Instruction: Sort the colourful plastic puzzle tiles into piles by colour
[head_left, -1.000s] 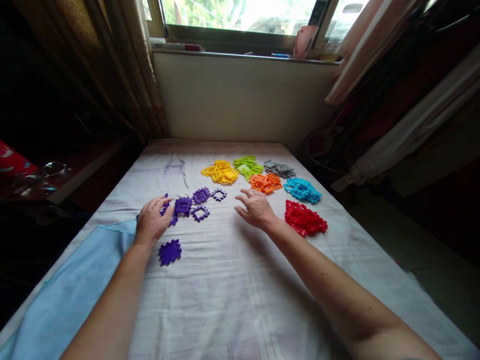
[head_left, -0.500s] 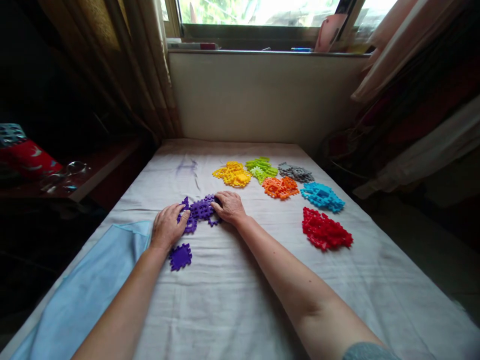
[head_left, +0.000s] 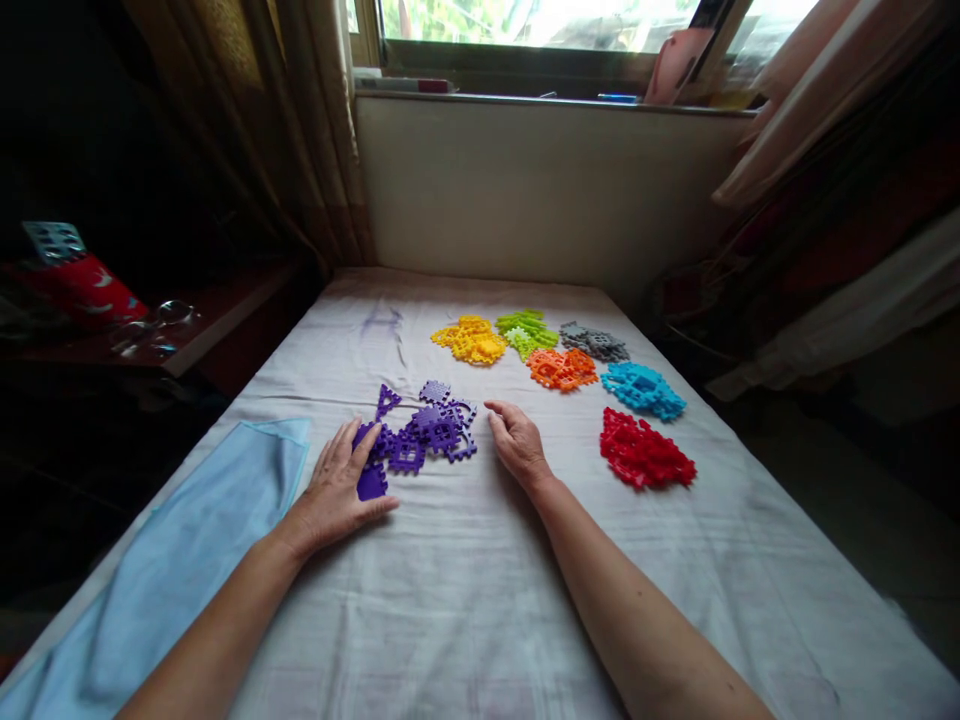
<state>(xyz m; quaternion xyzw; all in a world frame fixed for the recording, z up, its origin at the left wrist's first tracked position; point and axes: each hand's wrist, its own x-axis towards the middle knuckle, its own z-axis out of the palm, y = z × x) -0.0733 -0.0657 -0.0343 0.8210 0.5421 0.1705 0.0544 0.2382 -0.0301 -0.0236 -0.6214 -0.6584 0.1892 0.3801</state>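
Purple interlocking plastic pieces [head_left: 435, 428] lie in a loose cluster on the pale sheet, left of the middle. My left hand [head_left: 345, 490] rests at the cluster's left side, fingers spread and touching a solid purple square [head_left: 371, 483]. A purple triangle [head_left: 388, 400] lies at the far edge of the cluster. To the right of the purple pieces, apart from them, is my right hand [head_left: 517, 440], its fingers slightly curved and nothing visible in it.
Yellow [head_left: 471, 341], lime green [head_left: 527, 333], grey [head_left: 594, 342], orange [head_left: 562, 369], blue [head_left: 643, 390] and red [head_left: 646, 449] piles lie farther back and right. A light blue cloth [head_left: 202, 540] covers the left edge. Glasses [head_left: 157, 325] lie on a side table.
My right hand has let go of the purple pieces and moved right. My left hand has opened wider. The purple pieces are spread more, and the separate square now lies against the cluster.
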